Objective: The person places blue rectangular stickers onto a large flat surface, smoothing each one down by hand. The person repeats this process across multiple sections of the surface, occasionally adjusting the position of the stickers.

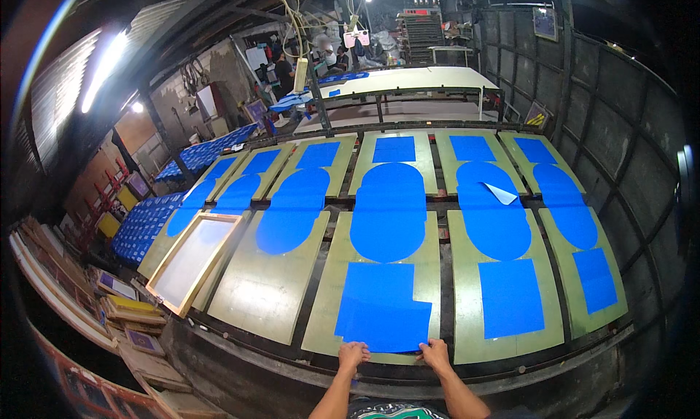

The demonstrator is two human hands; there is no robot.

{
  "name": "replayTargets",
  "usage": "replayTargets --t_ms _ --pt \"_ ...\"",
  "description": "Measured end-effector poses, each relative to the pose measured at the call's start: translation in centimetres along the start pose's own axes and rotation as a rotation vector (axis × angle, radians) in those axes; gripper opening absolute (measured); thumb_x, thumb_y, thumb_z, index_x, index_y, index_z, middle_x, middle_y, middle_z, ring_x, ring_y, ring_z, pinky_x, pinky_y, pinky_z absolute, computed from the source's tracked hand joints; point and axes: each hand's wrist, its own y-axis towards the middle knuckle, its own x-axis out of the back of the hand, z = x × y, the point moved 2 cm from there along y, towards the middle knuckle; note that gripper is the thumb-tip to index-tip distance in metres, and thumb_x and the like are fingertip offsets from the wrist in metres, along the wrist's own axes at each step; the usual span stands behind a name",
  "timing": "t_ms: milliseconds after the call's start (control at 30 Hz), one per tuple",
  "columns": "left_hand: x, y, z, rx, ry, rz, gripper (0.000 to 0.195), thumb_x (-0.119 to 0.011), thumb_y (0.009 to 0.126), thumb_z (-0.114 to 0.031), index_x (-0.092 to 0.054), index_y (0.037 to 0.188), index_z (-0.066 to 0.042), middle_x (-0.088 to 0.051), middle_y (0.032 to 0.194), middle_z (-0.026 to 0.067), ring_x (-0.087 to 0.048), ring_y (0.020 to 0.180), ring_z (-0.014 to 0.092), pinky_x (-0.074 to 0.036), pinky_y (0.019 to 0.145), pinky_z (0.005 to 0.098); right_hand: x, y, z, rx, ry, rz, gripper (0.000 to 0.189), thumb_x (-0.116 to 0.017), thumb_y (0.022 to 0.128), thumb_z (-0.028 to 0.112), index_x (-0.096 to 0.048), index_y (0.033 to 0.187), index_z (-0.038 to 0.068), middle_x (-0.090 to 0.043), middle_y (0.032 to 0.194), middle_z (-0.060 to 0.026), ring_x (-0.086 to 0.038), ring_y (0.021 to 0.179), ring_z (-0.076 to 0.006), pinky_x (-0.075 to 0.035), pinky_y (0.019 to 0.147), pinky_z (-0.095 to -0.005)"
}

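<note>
My left hand pinches the near left corner of a blue fabric piece, and my right hand grips its near right corner. The cloth stretches flat between them over the near end of a pale green board. It seems to overlap another blue rectangle beneath, its right side jutting past that one. Just beyond lies a large round-ended blue piece, which bridges the gap between the near and far boards. To the right, another blue rectangle rests below a similar rounded piece.
A wooden-framed printing screen leans across the left boards. One blue piece has a folded-over pale flap. Stacked frames stand at lower left. Patterned blue cloth covers a surface beyond. Several people are at the back.
</note>
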Motion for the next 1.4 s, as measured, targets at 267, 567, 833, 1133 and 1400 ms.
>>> replayTargets --t_ms 267,567,833,1133,1400 --pt "-6.8 -4.1 -1.5 0.499 -0.370 0.651 0.075 -0.055 0.088 -0.058 -0.051 0.120 0.010 -0.063 0.110 0.0229 -0.063 0.104 0.031 -0.051 0.089 0.0390 -1.0 -0.7 4.3 -0.001 0.482 0.107 0.022 -0.064 0.090 0.024 -0.064 0.082 0.003 -0.064 0.069 -0.0064 -0.056 0.054 -0.0115 -0.044 0.053 -0.0261" --pt "-1.9 1.3 -3.4 0.235 -0.810 0.097 0.025 -0.065 0.088 -0.022 -0.054 0.108 -0.011 -0.060 0.098 0.0063 -0.059 0.089 0.022 -0.052 0.072 0.0371 -0.6 -3.1 10.5 0.183 0.709 0.032 0.017 -0.061 0.093 0.022 -0.061 0.084 0.007 -0.060 0.070 -0.0014 -0.056 0.058 -0.0089 -0.048 0.053 -0.0248" --pt "5.4 -1.8 -8.9 0.142 -0.642 0.274 0.021 -0.068 0.087 -0.025 -0.056 0.094 -0.009 -0.059 0.078 0.0018 -0.058 0.061 0.014 -0.049 0.054 0.0263 -3.0 -6.4 18.4 0.386 0.701 -0.211 0.017 -0.058 0.094 0.020 -0.054 0.080 0.012 -0.051 0.068 0.0044 -0.050 0.059 -0.0063 -0.045 0.056 -0.0253" --pt "26.6 6.3 -16.7 -0.115 -0.466 0.215 0.022 -0.062 0.090 -0.027 -0.061 0.089 -0.005 -0.060 0.069 0.0041 -0.059 0.058 0.014 -0.048 0.054 0.0273 -22.6 -3.9 27.5 0.221 0.692 -0.370 0.020 -0.064 0.089 0.014 -0.051 0.074 0.010 -0.049 0.071 0.0013 -0.050 0.064 -0.0087 -0.042 0.055 -0.0259" --pt "42.4 21.6 -25.7 -0.281 -0.255 0.120 0.019 -0.056 0.094 -0.019 -0.064 0.089 -0.002 -0.065 0.077 0.0064 -0.062 0.063 0.015 -0.049 0.057 0.0284 -39.3 7.5 35.3 0.373 0.750 -0.180 0.037 -0.068 0.084 0.004 -0.049 0.115 0.003 -0.064 0.086 -0.0062 -0.059 0.076 -0.0128 -0.048 0.069 -0.0272"
